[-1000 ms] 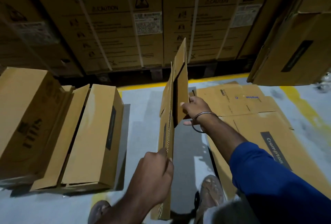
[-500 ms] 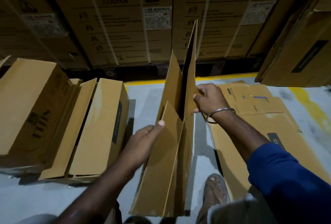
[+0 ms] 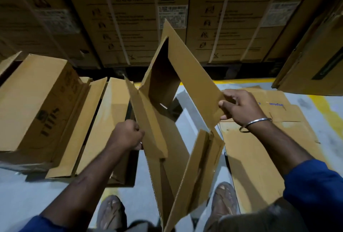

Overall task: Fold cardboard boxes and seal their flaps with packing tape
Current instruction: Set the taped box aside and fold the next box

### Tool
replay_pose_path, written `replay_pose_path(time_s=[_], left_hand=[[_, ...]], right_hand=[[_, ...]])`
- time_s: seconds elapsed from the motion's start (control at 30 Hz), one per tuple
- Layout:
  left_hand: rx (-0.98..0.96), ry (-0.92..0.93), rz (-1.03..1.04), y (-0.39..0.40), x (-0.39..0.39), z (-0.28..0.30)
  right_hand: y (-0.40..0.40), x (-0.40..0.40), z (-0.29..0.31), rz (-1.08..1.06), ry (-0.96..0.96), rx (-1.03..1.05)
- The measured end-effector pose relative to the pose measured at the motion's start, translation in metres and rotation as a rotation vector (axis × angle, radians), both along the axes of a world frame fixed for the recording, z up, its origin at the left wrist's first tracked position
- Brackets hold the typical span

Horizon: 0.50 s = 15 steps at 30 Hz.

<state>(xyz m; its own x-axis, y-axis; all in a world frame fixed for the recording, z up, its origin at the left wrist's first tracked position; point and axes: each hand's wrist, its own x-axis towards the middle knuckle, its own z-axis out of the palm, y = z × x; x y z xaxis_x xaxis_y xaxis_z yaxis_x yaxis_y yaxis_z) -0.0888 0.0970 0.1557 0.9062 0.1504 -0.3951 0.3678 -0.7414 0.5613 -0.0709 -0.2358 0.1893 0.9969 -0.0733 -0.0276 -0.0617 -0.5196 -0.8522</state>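
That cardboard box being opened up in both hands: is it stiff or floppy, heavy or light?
Probably light: the box hangs in the air held only at its edges by the left hand and right hand. Its panels look flat and stiff, but it likely skews easily at the creases, since the shell is open and its flaps hang loose.

Single view only, head-worn, wide-angle. Looks forward and steeply down from standing height onto floor (image 3: 78,192). Own feet at bottom edge, stacked cartons (image 3: 133,18) across top. Close range: both forearms fill lower half. Edges curve strongly from lens distortion.
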Motion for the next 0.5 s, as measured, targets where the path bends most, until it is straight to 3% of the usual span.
replay_pose_path(time_s=[0.07,0.2,0.3,0.5], left_hand=[[0.052,-0.033,0.068,0.01,0.003,-0.004],[0.197,-0.304,0.201,0.033,0.011,0.0],[0.192,-0.433,0.305,0.052,0.018,0.013],[0.289,-0.416,0.195,0.044,0.012,-0.001]], right_hand=[[-0.009,-0.001,0.003,-0.053,0.002,-0.012],[-0.027,-0.007,0.012,-0.176,0.016,-0.091],[-0.04,-0.014,0.016,-0.221,0.055,-0.222],[-0.021,-0.032,-0.002,0.051,0.553,-0.309]])
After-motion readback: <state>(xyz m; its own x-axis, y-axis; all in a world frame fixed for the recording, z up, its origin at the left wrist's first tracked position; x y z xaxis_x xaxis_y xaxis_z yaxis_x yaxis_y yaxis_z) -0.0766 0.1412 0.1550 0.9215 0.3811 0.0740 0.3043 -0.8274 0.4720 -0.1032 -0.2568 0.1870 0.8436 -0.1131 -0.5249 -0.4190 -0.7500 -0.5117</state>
